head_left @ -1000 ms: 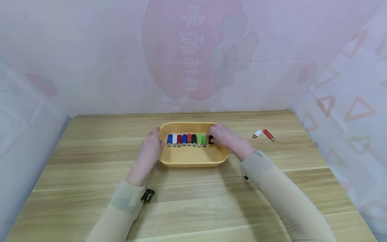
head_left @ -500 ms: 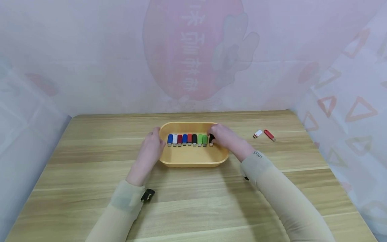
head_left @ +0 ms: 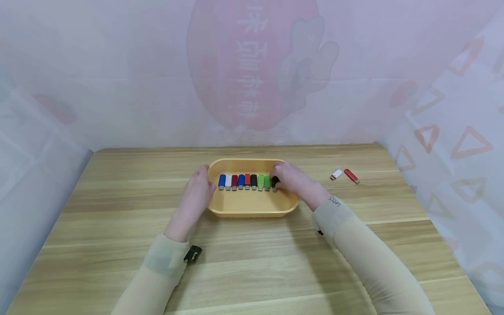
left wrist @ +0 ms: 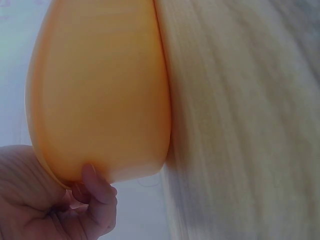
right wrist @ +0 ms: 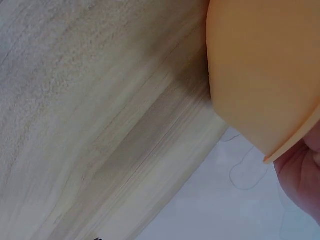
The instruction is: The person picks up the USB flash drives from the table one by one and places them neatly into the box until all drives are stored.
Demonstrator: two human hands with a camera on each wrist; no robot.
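Nudged slightly leftward since a second ago, the small black USB flash drive (head_left: pixel 274 182) pinched under your right hand (head_left: pixel 291 180) now sits tight against the green drive at the right end of the row; little else has shifted. That row of small plastic flash drives (head_left: pixel 244 181) runs blue, white, dark red, blue, red, black, green, green, then the black one, side by side along the floor of the shallow oval yellow-orange plastic tray (head_left: pixel 252 209), which rests near the middle of the light wooden table (head_left: pixel 252 262). Your right fingers curl over the tray's right rim and close on the black drive. Your left hand (head_left: pixel 194 197) grips the tray's left end, the thumb hooked over the rim and, in the left wrist view, a fingertip (left wrist: pixel 97 187) pressed against the outer wall of the tray (left wrist: pixel 100 95). The right wrist view shows only the tray's underside (right wrist: pixel 265 75) and the edge of your palm. Well apart to the right, a small white flash drive (head_left: pixel 335 174) and a red flash drive (head_left: pixel 351 176) lie just beside each other on the tabletop. Pale patterned fabric (head_left: pixel 252 70) hangs behind the table.
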